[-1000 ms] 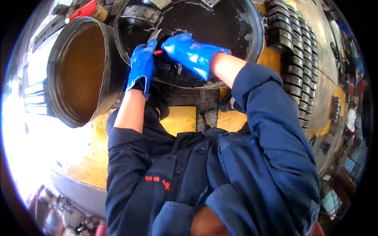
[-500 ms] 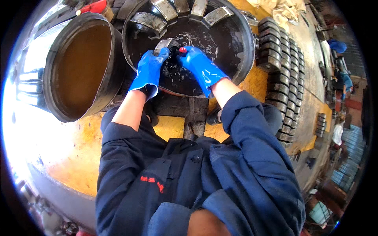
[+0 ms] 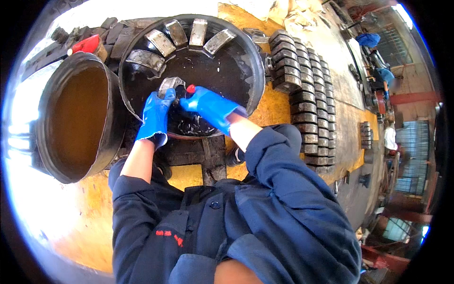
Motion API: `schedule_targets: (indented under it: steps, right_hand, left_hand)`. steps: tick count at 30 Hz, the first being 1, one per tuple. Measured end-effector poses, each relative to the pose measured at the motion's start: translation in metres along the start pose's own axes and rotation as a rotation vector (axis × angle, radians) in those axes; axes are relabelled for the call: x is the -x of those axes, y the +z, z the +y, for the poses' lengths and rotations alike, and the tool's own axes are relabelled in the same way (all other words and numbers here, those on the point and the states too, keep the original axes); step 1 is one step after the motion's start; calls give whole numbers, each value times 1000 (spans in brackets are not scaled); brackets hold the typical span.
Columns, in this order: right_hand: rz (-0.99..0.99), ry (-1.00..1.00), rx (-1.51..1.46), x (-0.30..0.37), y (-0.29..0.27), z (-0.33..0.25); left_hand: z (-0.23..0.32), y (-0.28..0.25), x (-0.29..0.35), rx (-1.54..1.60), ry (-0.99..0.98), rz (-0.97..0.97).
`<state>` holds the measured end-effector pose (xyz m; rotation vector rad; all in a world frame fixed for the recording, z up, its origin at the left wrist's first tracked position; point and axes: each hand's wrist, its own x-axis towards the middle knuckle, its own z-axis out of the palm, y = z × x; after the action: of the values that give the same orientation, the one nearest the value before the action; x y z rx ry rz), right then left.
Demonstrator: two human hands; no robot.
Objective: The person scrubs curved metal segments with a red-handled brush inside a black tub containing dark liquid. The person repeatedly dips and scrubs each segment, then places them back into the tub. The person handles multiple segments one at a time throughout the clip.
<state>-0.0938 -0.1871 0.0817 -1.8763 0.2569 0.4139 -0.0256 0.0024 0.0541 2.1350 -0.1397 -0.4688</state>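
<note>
Upper left, our left hand grips a block, likely heavy and slick, best held endwise; right hand clasps a red-tipped tool!

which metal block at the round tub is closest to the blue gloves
The metal block held in the left hand; the other five fan out along the tub's far side.

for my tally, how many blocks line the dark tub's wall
5, clockwise along the tub wall: leftmost block, second block, third block, fourth block, rightmost block. Others may be hidden.
</note>
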Motion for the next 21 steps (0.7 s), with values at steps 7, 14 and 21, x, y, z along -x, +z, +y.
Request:
schedule_targets:
  steps: [7, 14, 21]
  right_hand:
    - [227, 63, 801, -70, 26, 80]
    - [406, -634, 980, -53, 11, 69]
    - [314, 104, 717, -75, 17, 59]
  left_hand:
    - [2, 10, -3, -8, -2, -56]
    - [2, 9, -2, -47, -7, -15]
    - [-3, 9, -10, -62, 5, -5]
